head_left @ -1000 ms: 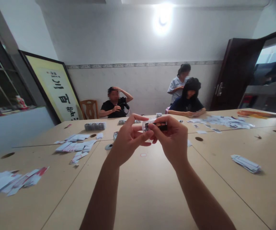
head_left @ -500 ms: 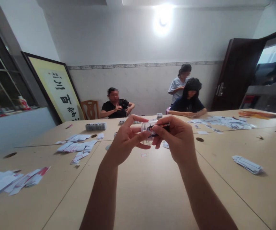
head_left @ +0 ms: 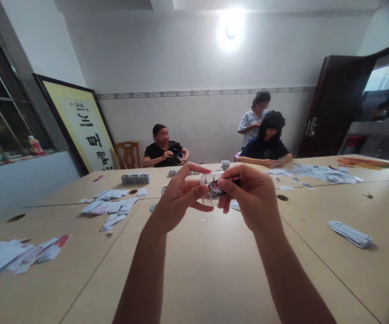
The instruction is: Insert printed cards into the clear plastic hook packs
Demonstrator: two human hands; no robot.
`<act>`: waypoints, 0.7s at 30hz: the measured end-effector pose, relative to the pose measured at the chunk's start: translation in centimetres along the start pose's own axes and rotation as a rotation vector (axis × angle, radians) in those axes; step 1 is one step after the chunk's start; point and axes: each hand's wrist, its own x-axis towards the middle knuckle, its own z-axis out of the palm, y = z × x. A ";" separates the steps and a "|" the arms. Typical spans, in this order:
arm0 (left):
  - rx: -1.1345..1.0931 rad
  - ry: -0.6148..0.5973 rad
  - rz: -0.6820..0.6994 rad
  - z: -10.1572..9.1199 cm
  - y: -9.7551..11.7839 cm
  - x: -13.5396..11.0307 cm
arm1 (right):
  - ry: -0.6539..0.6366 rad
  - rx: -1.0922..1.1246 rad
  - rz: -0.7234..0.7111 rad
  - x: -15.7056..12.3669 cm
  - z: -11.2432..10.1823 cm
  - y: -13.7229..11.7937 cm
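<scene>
Above the middle of the table, my left hand (head_left: 180,192) grips a small clear plastic case (head_left: 206,179) between its thumb and curled fingers. From the other side, my right hand (head_left: 251,192) pinches a dark printed label or card (head_left: 216,188), thumb on top. The printed piece lies against the front of the case and overlaps it. Whether it is stuck down or loose I cannot tell. My fingers hide parts of both things. Below them on the table lies a small white slip with a reddish border (head_left: 203,220).
Paper slips (head_left: 108,206) lie in heaps on the left, with more slips (head_left: 323,173) at the far right. A stack of small cases (head_left: 136,178) stands at the back left. A paper bundle (head_left: 350,233) lies right. Several people sit or stand beyond the table (head_left: 208,279).
Both hands stay together on the case. The dark printed piece sits slightly lower and more tilted against it. The whole view has shifted a little.
</scene>
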 end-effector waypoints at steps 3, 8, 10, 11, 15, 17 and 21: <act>-0.008 -0.005 -0.003 0.0 0.0 0.0 | -0.008 -0.006 0.000 -0.1 0.0 -0.1; -0.027 -0.018 -0.002 -0.1 -0.1 0.2 | 0.002 -0.016 -0.008 -0.1 0.1 -0.2; -0.022 -0.006 -0.007 -0.1 0.0 0.2 | 0.002 -0.020 -0.007 -0.1 0.1 -0.2; -0.015 0.002 -0.011 0.0 0.1 0.2 | 0.001 -0.022 -0.007 -0.1 0.1 -0.2; 0.007 0.048 -0.026 0.3 0.3 0.1 | 0.014 -0.028 -0.009 -0.1 0.1 -0.1; 0.010 0.067 -0.026 0.4 0.4 0.1 | 0.034 -0.039 -0.018 0.0 0.2 0.0; 0.008 0.072 -0.020 0.5 0.4 0.1 | 0.074 -0.059 -0.034 0.0 0.3 0.3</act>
